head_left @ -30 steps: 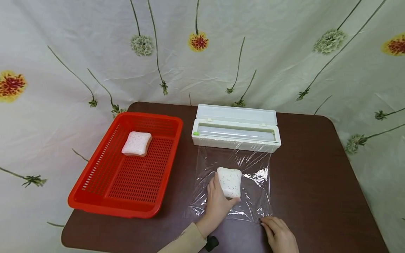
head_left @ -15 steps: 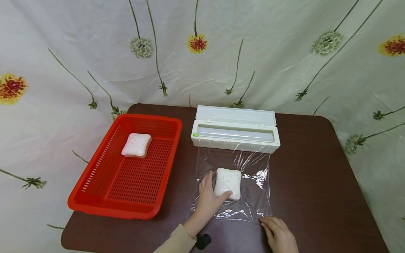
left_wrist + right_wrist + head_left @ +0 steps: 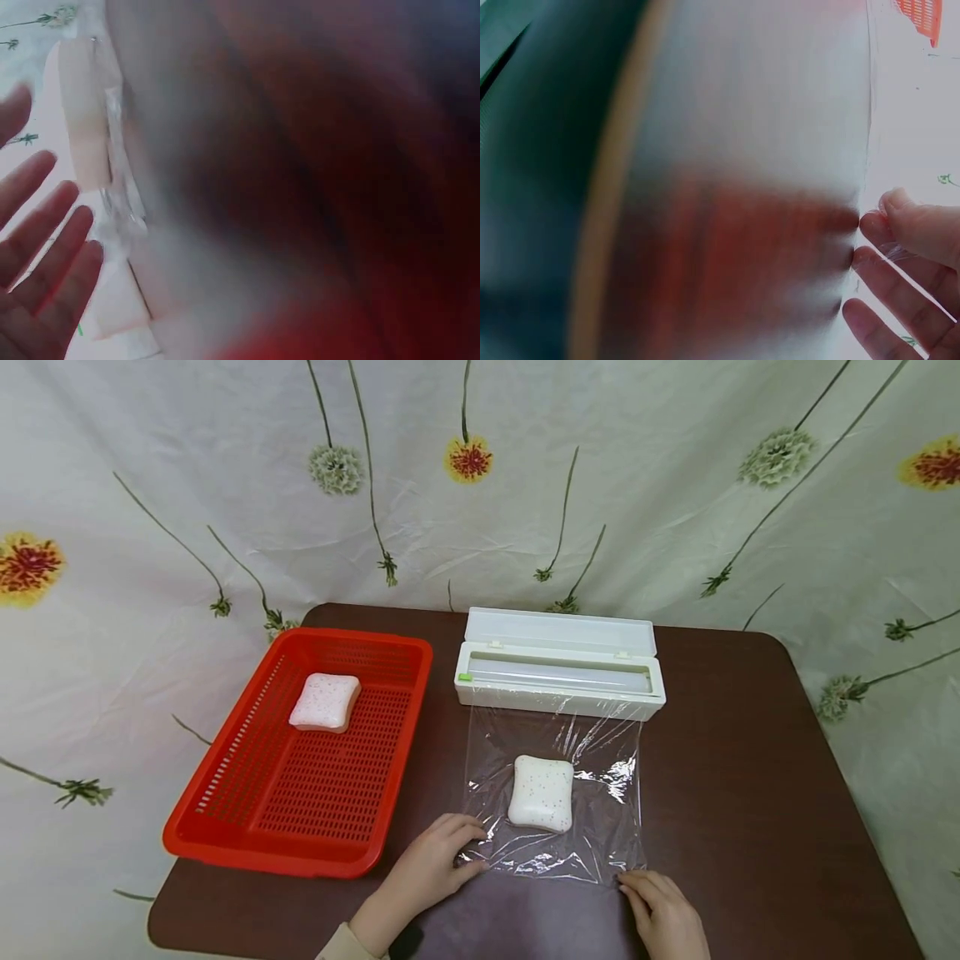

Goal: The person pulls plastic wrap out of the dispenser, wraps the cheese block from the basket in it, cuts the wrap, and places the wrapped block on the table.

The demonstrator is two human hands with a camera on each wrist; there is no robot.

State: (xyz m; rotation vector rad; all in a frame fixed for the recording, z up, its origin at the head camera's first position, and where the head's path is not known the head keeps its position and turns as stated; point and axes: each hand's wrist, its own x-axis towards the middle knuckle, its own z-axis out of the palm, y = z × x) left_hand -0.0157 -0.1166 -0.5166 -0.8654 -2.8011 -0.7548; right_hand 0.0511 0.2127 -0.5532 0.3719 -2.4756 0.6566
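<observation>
A sheet of cling film (image 3: 600, 835) stretches from a white dispenser box (image 3: 558, 703) toward the near edge of the table. On the film lies a square white speckled block (image 3: 542, 793), which looks like a bar of soap. My right hand (image 3: 663, 914) pinches the film's near right corner between thumb and fingers; the right wrist view also shows a bit of film at the fingertips (image 3: 889, 204). At the near left corner is my left hand (image 3: 429, 870), its fingertips right at the film's edge. In the left wrist view those fingers (image 3: 56, 247) are spread and relaxed.
To the left stands a red plastic basket (image 3: 408, 752) with a second speckled block (image 3: 324, 702) inside. The dispenser's lid (image 3: 558, 632) is raised at the back. A flower-print cloth (image 3: 660, 543) hangs behind the dark brown table (image 3: 750, 793).
My left hand has let go of the block and moved left and toward me, to the film's near left corner. My right hand stays at the right corner.
</observation>
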